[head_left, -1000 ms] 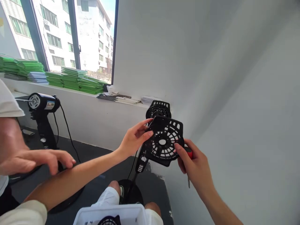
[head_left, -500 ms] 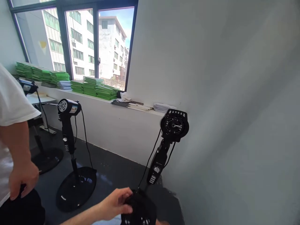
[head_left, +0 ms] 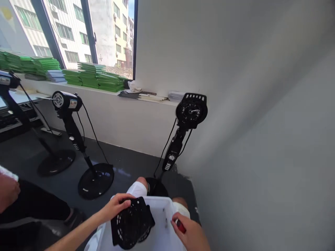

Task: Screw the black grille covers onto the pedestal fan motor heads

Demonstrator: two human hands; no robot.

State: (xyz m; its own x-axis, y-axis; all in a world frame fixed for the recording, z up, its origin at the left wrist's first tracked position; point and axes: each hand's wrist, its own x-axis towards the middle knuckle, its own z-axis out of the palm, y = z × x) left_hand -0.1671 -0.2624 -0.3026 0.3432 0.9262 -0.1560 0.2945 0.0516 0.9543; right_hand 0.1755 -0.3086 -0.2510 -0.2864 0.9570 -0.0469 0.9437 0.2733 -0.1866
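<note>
Our left hand (head_left: 115,206) pinches the black fan grille (head_left: 132,225) by its rim, over the white bin (head_left: 163,212) — probably light and stiff, ribs snappable, so the rim's best. At the bin's edge, our right hand (head_left: 192,234) fists a red-handled tool (head_left: 181,226).

Wall: a big plain grey-white wall (head_left: 235,69) fills the view from 12 to 4 o'clock.
Window: at 10 o'clock is a window (head_left: 70,31) with dark frames; pale buildings (head_left: 110,28) show outside.
Light: bright day, coming in through the glass.
Ledge: a white ledge (head_left: 110,91) under the window holds green stacks (head_left: 94,78) and papers (head_left: 146,96).
Floor: the dark floor (head_left: 125,164) is at 8 o'clock; black stands (head_left: 74,134) with round feet sit on it.
</note>
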